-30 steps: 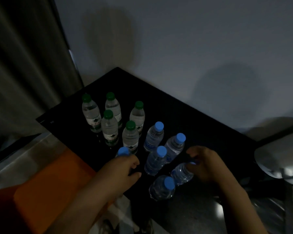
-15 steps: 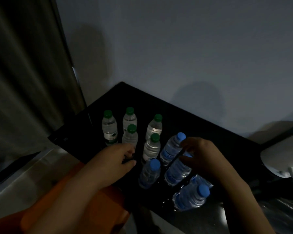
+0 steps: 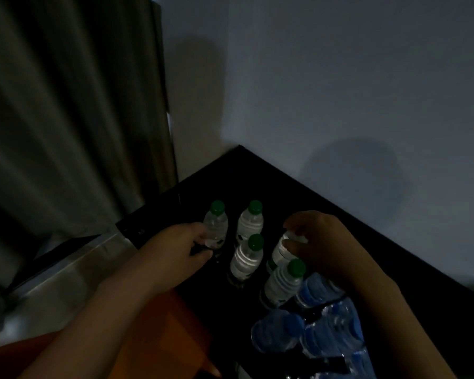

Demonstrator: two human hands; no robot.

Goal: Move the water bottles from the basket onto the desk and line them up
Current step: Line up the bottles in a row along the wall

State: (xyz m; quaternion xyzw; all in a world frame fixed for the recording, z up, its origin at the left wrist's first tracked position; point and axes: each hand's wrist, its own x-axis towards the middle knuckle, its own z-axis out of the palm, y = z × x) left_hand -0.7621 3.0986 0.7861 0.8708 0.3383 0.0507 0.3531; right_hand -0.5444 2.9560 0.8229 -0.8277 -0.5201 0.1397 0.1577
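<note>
Gripping the lower body of the far-left green-capped bottle [image 3: 216, 224] with the left hand [image 3: 181, 247], fingers curling round it and covering part of the label. Clamping the right hand [image 3: 320, 242] over the top of another clear bottle [image 3: 281, 248], thumb pressing against its side, cap lying wholly hidden beneath the fingers. Standing upright on the black desk [image 3: 257, 181] alongside those two: a rear green-capped bottle [image 3: 251, 221], a middle green-capped bottle [image 3: 246, 259] and a near green-capped bottle [image 3: 283, 283], all sitting close together, the bases melting into the dark desktop. Crowding the near right of the desk, just beside the near green-capped bottle: blue-tinted bottles [image 3: 326, 332], blurring into one another so badly that their number, and whether standing or lying, cannot be told; running off the bottom edge at the lowest part. Hanging at far left, a dark curtain [image 3: 66, 132]; rising behind the desk, a pale wall [image 3: 340, 77] carrying soft shadows. Peeking out beneath the left forearm, an orange surface [image 3: 170, 332], too dim to identify. Leaving every label unreadable in the low light.
</note>
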